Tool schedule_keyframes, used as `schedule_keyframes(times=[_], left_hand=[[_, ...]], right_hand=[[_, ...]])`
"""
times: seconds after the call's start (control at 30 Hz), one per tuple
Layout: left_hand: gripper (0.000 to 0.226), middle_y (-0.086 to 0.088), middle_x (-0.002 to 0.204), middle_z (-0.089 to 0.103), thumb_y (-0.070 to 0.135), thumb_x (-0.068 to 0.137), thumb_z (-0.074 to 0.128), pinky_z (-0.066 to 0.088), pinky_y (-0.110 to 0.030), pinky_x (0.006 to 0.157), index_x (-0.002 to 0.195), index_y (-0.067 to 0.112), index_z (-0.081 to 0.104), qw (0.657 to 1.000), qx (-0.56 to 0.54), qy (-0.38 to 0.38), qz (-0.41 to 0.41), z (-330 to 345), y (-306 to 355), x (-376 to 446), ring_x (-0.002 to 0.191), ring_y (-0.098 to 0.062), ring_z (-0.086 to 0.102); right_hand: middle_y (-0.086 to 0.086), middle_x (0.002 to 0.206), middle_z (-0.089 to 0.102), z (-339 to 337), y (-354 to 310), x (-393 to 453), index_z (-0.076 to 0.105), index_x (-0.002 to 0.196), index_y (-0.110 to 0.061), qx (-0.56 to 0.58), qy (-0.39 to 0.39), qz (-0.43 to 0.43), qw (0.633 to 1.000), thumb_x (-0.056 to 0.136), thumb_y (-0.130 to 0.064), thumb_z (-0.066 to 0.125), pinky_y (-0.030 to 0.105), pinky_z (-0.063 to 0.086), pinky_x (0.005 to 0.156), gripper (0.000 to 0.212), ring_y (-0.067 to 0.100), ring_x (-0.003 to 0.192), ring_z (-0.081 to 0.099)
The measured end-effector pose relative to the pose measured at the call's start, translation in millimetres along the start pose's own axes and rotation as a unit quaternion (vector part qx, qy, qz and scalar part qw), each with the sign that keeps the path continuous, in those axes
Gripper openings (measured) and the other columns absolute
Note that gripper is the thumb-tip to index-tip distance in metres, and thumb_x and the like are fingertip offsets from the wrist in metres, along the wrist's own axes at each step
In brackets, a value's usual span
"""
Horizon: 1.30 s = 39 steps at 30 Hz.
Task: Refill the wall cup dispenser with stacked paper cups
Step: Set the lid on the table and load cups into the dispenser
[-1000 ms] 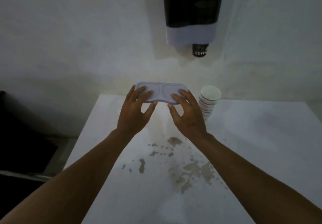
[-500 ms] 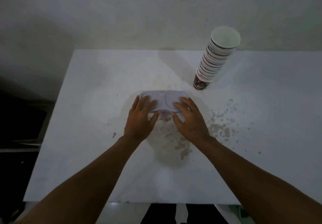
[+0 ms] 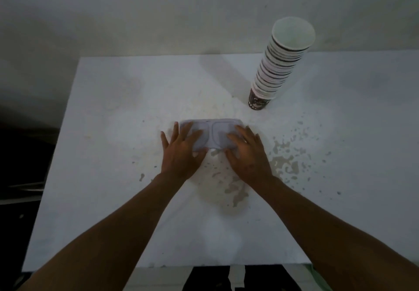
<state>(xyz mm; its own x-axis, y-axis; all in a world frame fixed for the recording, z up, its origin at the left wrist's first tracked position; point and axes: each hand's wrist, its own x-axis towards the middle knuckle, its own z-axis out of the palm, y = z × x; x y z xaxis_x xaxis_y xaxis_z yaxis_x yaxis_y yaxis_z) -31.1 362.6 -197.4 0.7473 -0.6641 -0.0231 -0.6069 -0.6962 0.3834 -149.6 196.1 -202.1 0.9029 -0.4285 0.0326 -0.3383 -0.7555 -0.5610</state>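
A pale grey dispenser lid [image 3: 213, 132] lies flat on the white table [image 3: 113, 177], near its middle. My left hand [image 3: 181, 152] rests on the lid's left half with fingers spread. On the right half lies my right hand [image 3: 247, 154], its fingers also over the lid. A tall stack of paper cups [image 3: 278, 68], white inside with dark printed sides, stands upright at the back right of the lid, apart from both hands. The wall dispenser is out of view.
Brownish stains and chipped spots [image 3: 285, 166] mark the tabletop around and right of my hands. A plain white wall [image 3: 158, 14] rises behind the table. Dark floor and furniture [image 3: 20, 166] lie past the table's left edge.
My view dropped from the wall dispenser to the table. Both hands brought the lid down from in front of the wall and it now lies flat on the tabletop.
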Motion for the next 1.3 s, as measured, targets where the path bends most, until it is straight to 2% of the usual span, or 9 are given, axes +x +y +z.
schedule_keyframes(times=[0.07, 0.17, 0.33, 0.47, 0.6, 0.77, 0.93, 1.03, 1.3], left_hand=[[0.060, -0.005, 0.159, 0.032, 0.051, 0.090, 0.059, 0.011, -0.059, 0.120, 0.143, 0.024, 0.047, 1.000, -0.016, -0.005, 0.008, -13.4, 13.6, 13.6, 0.150, -0.032, 0.019], [0.055, -0.003, 0.153, 0.043, 0.047, 0.090, 0.061, 0.040, -0.045, 0.111, 0.139, 0.022, 0.053, 0.996, -0.081, 0.013, 0.036, -37.0, 42.8, 35.9, 0.138, -0.026, 0.043], [0.053, 0.001, 0.143, 0.053, 0.042, 0.090, 0.065, 0.046, -0.034, 0.105, 0.138, 0.021, 0.054, 0.983, -0.127, 0.070, 0.114, -72.8, 98.8, 68.8, 0.128, -0.018, 0.052], [0.069, -0.003, 0.142, 0.053, 0.045, 0.086, 0.070, 0.044, -0.031, 0.106, 0.142, 0.014, 0.046, 0.968, -0.166, 0.134, 0.131, -92.7, 136.0, 89.2, 0.130, -0.018, 0.050], [0.090, -0.003, 0.148, 0.046, 0.055, 0.079, 0.072, 0.040, -0.032, 0.109, 0.149, 0.016, 0.033, 0.966, -0.194, 0.119, 0.120, -98.5, 160.5, 104.5, 0.136, -0.019, 0.044], [0.097, 0.002, 0.151, 0.046, 0.062, 0.071, 0.072, 0.045, -0.044, 0.108, 0.151, 0.023, 0.031, 0.955, -0.273, 0.097, 0.063, -85.9, 165.2, 119.8, 0.137, -0.016, 0.044], [0.078, 0.006, 0.143, 0.055, 0.031, 0.080, 0.079, 0.050, -0.030, 0.101, 0.147, 0.020, 0.042, 0.942, -0.307, 0.104, 0.083, -78.3, 166.8, 128.2, 0.128, -0.008, 0.053], [0.073, 0.004, 0.139, 0.059, 0.029, 0.082, 0.077, 0.049, -0.021, 0.096, 0.146, 0.016, 0.045, 0.939, -0.312, 0.113, 0.092, -77.8, 169.1, 132.9, 0.125, -0.010, 0.056], [0.068, 0.004, 0.134, 0.061, 0.021, 0.083, 0.077, 0.045, -0.009, 0.094, 0.143, 0.010, 0.047, 0.929, -0.338, 0.113, 0.099, -73.7, 184.7, 145.1, 0.118, -0.001, 0.057]], right_hand=[[0.011, 0.145, 0.054, -14.7, -0.2, 4.4, 0.062, 0.130, -0.011, -0.007, 0.054, -0.027, 0.998, 0.095, -0.033, 0.055, 0.045, 0.037, 0.114, 0.042, 0.029, 0.137, 0.046], [0.010, 0.134, 0.064, -47.5, -6.5, 12.1, 0.068, 0.122, -0.007, -0.006, 0.142, -0.076, 0.987, 0.096, -0.029, 0.060, 0.029, 0.045, 0.106, 0.034, 0.022, 0.123, 0.059], [0.013, 0.118, 0.070, -110.8, -9.3, 20.5, 0.070, 0.116, -0.001, -0.009, 0.289, -0.124, 0.949, 0.098, -0.024, 0.057, 0.038, 0.054, 0.095, 0.031, 0.026, 0.111, 0.066], [0.013, 0.118, 0.064, -156.3, -7.7, 29.1, 0.064, 0.118, -0.003, 0.004, 0.323, -0.092, 0.942, 0.093, -0.025, 0.064, 0.038, 0.052, 0.090, 0.033, 0.025, 0.110, 0.061], [0.009, 0.136, 0.052, -183.4, -6.6, 49.1, 0.050, 0.135, -0.015, 0.031, 0.294, -0.071, 0.953, 0.090, -0.038, 0.067, 0.039, 0.051, 0.099, 0.053, 0.021, 0.125, 0.050], [0.002, 0.156, 0.034, -207.2, -8.8, 83.3, 0.028, 0.153, -0.025, 0.119, 0.152, -0.051, 0.980, 0.087, -0.038, 0.071, 0.026, 0.035, 0.110, 0.079, 0.017, 0.142, 0.035], [-0.006, 0.151, 0.043, -216.0, 2.4, 113.8, 0.036, 0.149, -0.033, 0.181, 0.041, -0.050, 0.981, 0.082, -0.026, 0.077, 0.039, 0.044, 0.111, 0.079, 0.013, 0.137, 0.041], [-0.008, 0.146, 0.049, -215.8, 13.9, 125.5, 0.045, 0.143, -0.031, 0.203, 0.027, -0.051, 0.977, 0.081, -0.023, 0.076, 0.043, 0.050, 0.104, 0.069, 0.014, 0.133, 0.047], [-0.001, 0.149, 0.044, -221.4, 26.7, 137.3, 0.033, 0.152, -0.024, 0.201, 0.024, 0.001, 0.979, 0.080, -0.032, 0.078, 0.044, 0.048, 0.106, 0.085, 0.020, 0.135, 0.044]])
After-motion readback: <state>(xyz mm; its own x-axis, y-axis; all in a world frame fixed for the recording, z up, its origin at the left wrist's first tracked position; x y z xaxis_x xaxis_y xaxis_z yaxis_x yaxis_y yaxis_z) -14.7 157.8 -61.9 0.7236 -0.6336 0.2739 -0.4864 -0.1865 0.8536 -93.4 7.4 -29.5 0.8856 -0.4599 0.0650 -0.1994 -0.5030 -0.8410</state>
